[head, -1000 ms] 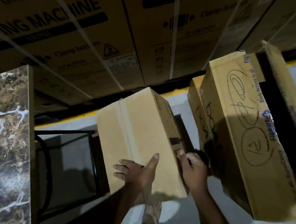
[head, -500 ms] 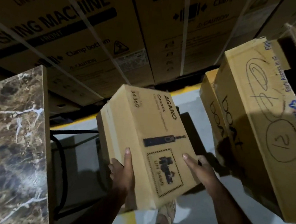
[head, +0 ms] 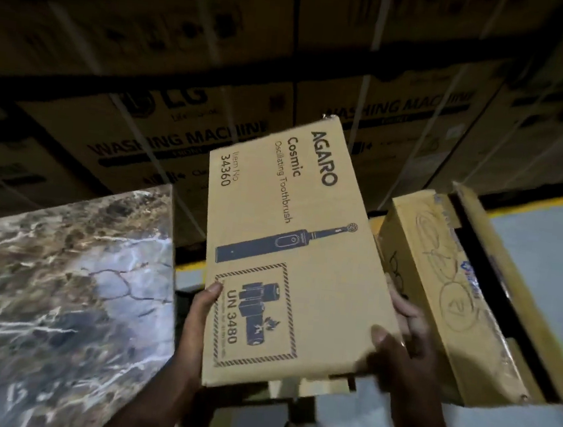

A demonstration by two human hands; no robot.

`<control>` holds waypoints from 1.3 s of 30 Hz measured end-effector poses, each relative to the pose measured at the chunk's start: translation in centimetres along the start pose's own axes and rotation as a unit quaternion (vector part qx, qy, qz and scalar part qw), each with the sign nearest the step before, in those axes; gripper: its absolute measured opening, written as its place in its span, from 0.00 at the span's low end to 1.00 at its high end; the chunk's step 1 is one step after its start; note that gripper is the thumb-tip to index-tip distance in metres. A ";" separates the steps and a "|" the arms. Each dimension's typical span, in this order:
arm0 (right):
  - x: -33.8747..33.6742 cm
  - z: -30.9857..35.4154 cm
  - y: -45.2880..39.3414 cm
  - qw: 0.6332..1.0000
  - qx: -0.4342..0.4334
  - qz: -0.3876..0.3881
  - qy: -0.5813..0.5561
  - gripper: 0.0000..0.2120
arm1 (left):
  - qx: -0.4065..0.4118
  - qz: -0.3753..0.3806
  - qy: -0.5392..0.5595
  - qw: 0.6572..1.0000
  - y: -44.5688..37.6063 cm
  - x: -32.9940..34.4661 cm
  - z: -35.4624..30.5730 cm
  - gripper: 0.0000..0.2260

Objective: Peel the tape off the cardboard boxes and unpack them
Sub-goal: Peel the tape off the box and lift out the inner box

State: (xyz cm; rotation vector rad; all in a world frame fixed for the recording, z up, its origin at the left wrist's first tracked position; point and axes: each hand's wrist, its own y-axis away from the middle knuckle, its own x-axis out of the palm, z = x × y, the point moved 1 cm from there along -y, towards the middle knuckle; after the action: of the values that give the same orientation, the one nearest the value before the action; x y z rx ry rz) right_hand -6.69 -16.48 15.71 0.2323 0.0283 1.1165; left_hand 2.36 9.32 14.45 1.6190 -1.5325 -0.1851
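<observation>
You hold the box [head: 290,248] in the air, left hand [head: 199,315] clasping its left edge, right hand [head: 401,348] gripping its lower right corner.

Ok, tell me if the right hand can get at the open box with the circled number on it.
Probably yes, but not freely: the right hand sits just beside the open box with nothing between them, yet it is gripping the toothbrush box and would have to let go first.

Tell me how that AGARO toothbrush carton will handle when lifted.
The AGARO carton probably stays stiff: its printed face looks flat. Likely light for its size, since the left hand and right hand grip only its edges. Plain cardboard seems unlikely to slip.
</observation>
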 end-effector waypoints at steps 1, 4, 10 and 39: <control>1.5 2.1 1.6 1.000 -0.025 0.002 0.002 0.26 | 0.012 0.004 0.005 1.000 1.6 -0.4 -1.6 0.20; 6.5 6.7 7.3 0.995 -0.100 0.011 0.018 0.28 | 0.051 0.028 0.023 0.998 6.5 -3.7 -6.2 0.20; 19.8 12.1 20.5 0.974 -0.203 0.070 0.074 0.29 | 0.115 0.044 0.085 0.989 16.6 -16.1 -13.4 0.21; 60.7 5.4 37.8 0.890 -0.215 0.312 0.254 0.19 | 0.219 -0.083 -0.116 0.965 25.6 -48.5 -30.0 0.33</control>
State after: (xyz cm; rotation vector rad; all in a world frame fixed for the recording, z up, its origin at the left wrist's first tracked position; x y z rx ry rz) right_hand -12.63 52.55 34.22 -0.4931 0.1801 1.7673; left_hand -8.58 69.29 28.10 2.1417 -1.6975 -0.1370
